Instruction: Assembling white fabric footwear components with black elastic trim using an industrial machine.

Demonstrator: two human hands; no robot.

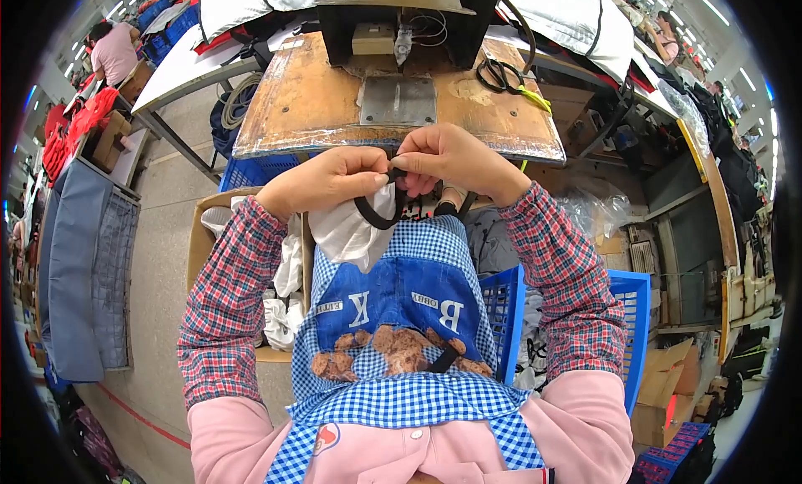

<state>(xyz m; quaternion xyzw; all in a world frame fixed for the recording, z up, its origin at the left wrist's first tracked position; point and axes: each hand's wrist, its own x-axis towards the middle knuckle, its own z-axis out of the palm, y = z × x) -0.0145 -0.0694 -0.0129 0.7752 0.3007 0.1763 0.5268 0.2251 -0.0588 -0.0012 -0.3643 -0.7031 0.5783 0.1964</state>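
Observation:
My left hand [330, 179] and my right hand [451, 160] meet in front of my chest, fingertips touching. Both pinch a narrow black strap [378, 217], which hangs in a loop below them. A piece of white fabric [355, 233] dangles under my left hand; whether the strap is joined to it I cannot tell. Just beyond my hands stands a wooden worktable [309, 100] with a metal plate [398, 101] and a dark machine [393, 20] at its back. My blue checked apron [409, 292] lies beneath the strap.
A cardboard box [200, 242] with white fabric pieces stands at my left. A blue plastic crate [626, 317] sits at my right, another blue crate [251, 171] under the table. Black scissors [499, 75] lie on the table's right side. A person works at the far left.

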